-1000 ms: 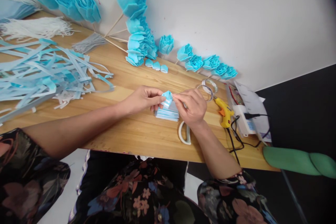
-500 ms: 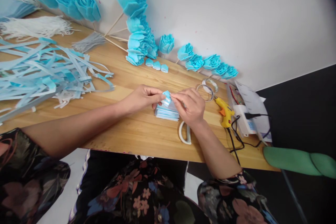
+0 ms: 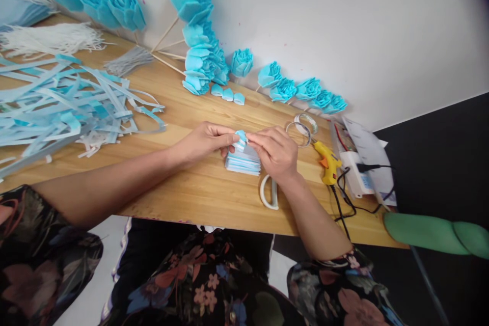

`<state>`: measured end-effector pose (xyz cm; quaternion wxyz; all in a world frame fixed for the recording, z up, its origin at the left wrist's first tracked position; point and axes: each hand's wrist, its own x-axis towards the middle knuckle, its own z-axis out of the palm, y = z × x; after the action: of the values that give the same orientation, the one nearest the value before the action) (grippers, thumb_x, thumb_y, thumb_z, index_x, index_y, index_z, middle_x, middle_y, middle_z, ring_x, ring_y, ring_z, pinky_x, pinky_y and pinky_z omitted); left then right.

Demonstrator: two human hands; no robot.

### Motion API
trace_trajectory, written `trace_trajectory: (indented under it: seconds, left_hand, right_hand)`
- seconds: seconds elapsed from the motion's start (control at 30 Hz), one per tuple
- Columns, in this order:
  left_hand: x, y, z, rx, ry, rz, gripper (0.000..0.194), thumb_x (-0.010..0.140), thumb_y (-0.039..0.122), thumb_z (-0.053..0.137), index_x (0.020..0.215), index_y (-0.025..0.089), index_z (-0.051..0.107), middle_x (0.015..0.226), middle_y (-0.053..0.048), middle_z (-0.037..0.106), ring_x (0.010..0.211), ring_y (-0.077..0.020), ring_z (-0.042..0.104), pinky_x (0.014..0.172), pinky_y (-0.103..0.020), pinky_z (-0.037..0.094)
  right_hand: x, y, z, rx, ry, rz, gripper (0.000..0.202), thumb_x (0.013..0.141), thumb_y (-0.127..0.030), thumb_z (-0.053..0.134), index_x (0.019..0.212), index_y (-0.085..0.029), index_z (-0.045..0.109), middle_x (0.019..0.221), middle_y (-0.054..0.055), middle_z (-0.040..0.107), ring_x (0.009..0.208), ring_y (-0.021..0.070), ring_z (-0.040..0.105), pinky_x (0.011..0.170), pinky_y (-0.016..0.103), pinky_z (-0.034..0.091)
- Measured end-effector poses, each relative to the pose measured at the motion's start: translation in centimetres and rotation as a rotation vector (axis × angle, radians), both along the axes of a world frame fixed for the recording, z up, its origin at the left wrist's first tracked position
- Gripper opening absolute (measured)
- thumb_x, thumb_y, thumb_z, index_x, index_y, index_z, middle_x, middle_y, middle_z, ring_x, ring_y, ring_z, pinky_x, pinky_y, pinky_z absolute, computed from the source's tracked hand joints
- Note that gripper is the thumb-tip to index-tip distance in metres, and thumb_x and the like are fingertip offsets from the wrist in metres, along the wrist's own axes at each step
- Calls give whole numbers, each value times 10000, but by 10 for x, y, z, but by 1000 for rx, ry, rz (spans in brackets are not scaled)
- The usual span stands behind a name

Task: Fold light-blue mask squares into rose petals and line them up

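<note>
Between my two hands is a small folded blue-and-white petal piece [image 3: 240,141]. The fingers of my left hand [image 3: 208,142] are pinched on its left side, and my right hand [image 3: 275,152] pinches its right edge. Just beneath them lies a stack of pale blue-and-white cut pieces [image 3: 243,162] on the wooden table. A white, D-shaped scissor handle [image 3: 269,192] shows below my right hand; whatever it belongs to is hidden. Three similar folded petals [image 3: 228,94] sit in a row farther back.
Blue fabric flowers [image 3: 198,56] on sticks lean along the wall. To the left are a heap of blue strips [image 3: 76,112] and white cords [image 3: 53,39]. On the right lie clear tape rolls [image 3: 301,130], a yellow glue gun [image 3: 326,163] with its cord, and a white power strip [image 3: 356,175].
The petal piece has shifted slightly left and tilted between my fingers. Both hands keep their pinch, with only small finger movement.
</note>
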<state>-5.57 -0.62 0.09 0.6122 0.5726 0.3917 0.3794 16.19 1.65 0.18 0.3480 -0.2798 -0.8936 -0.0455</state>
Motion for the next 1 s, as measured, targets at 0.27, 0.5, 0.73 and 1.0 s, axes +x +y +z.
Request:
trace_trajectory:
  seconds: [0.27,0.5,0.73,1.0]
  left_hand:
    - [-1,0,3,32,13,16,277,875,337,616,697,129,656,625,-3,623,571,-82,538,590,-198,442]
    - [1,0,3,55,67,37,248,855,353,647,742,132,658,594,10,604,532,-73,509,522,-181,410]
    - [1,0,4,47,58,102,266,855,374,648,752,129,646,601,3,606,520,-68,510,502,-172,416]
    - [3,0,4,51,63,71,331,821,436,680,691,138,620,571,9,584,503,-61,491,473,-156,410]
  right_hand:
    - [-2,-4,-1,-154,152,-31,304,982,-186,499,1231,-258,657,922,28,746,847,163,676,788,343,541]
    - [-3,-8,-6,-560,275,-42,349,986,-295,485,1321,-246,570,946,21,722,787,137,675,722,298,559]
    - [-8,-11,3,-220,193,-47,182,878,-232,614,1059,-235,634,873,23,685,820,178,630,745,349,526]
    - [-8,-9,5,33,40,20,89,882,-192,644,952,-245,651,850,23,686,789,178,615,713,343,491]
